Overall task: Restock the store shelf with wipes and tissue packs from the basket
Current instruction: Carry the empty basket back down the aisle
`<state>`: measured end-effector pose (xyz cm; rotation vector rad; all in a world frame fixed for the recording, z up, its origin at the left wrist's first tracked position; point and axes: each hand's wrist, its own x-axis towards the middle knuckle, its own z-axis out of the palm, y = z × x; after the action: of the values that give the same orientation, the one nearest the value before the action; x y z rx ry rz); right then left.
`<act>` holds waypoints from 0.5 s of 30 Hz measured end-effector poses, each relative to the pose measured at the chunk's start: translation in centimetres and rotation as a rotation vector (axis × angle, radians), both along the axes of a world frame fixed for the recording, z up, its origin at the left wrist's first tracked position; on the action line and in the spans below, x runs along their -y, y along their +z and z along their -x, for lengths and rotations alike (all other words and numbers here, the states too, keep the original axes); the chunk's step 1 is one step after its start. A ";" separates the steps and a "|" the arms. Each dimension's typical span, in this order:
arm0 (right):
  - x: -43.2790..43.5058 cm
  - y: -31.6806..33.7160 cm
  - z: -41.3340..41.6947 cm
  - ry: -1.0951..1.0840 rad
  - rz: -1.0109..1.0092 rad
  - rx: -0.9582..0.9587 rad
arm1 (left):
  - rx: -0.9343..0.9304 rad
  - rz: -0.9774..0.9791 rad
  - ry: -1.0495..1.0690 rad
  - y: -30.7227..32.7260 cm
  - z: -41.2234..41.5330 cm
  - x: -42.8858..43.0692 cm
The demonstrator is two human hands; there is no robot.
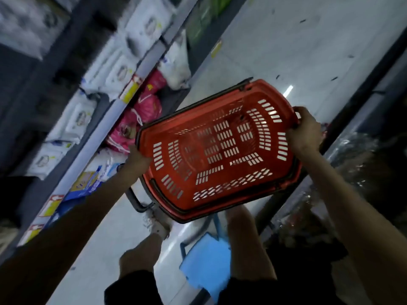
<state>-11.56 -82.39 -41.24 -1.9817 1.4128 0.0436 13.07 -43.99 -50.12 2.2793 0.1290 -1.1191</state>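
both hands hold the red basket (198,111) up off the floor, tilted so its open side faces the camera. nothing shows inside, only the slotted bottom and walls, so by my reading the packs are already out and the basket is being lifted away or checked. the right hand (305,133) has its fingers curled over the far right end of the rim. the left hand (137,156) clasps the left end, with most of its fingers hidden behind the wall. gripping opposite ends keeps the wide, light shell level and steady.

the shelf (99,133) runs along the left, blurred. white packs (79,115) sit on its upper level and pink packs (147,104) lower down, just beyond the basket's left corner. i cannot tell which are wipes and which tissues. a blue stool (207,260) stands on the floor near the person's legs, under the basket, and it could get in the way of setting the basket down or stepping forward. a dark handle loop (136,201) hangs below the near left corner.
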 end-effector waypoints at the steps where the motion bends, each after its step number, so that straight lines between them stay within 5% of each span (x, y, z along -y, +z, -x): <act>1: 2.0 1.9 0.7 -0.020 0.008 0.010 | 0.002 0.005 -0.027 1.3 -0.4 2.4; 7: 13.2 11.2 3.8 -0.181 0.073 0.026 | 0.045 0.143 -0.134 14.3 -1.5 20.1; 15: 27.2 20.2 6.9 -0.361 0.143 0.045 | 0.116 0.088 -0.392 26.2 -6.7 41.7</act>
<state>-18.43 -109.62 -21.01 -1.7955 1.7631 -0.2691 19.73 -85.65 -23.95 2.3421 -0.4216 -1.1494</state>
